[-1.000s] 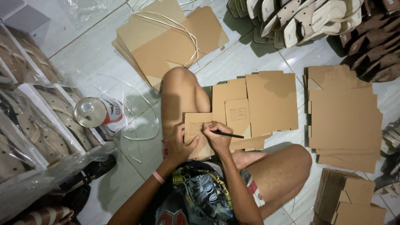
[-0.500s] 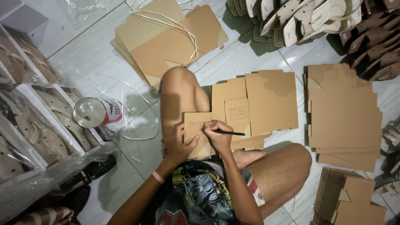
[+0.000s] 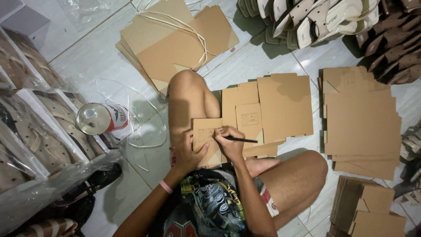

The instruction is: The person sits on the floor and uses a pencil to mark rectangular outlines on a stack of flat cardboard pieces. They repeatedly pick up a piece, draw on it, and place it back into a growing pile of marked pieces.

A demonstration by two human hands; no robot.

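Observation:
I sit on a tiled floor with a flat brown cardboard box blank [image 3: 263,109] spread over my lap and the floor. My right hand [image 3: 229,144] grips a thin black pen [image 3: 241,140], its tip on a small flap of the cardboard resting on my left leg. My left hand [image 3: 187,153], with a pink band at the wrist, lies flat on that flap and pins it against my thigh.
A tied bundle of cardboard sheets [image 3: 175,39] lies ahead. More stacks of blanks [image 3: 362,118] sit at the right and lower right. Sandals [image 3: 315,19] pile at top right. A tin can [image 3: 98,118] and bagged footwear [image 3: 35,127] are at the left.
The hands have barely shifted; the pen stays on the same flap, with only slight writing motion.

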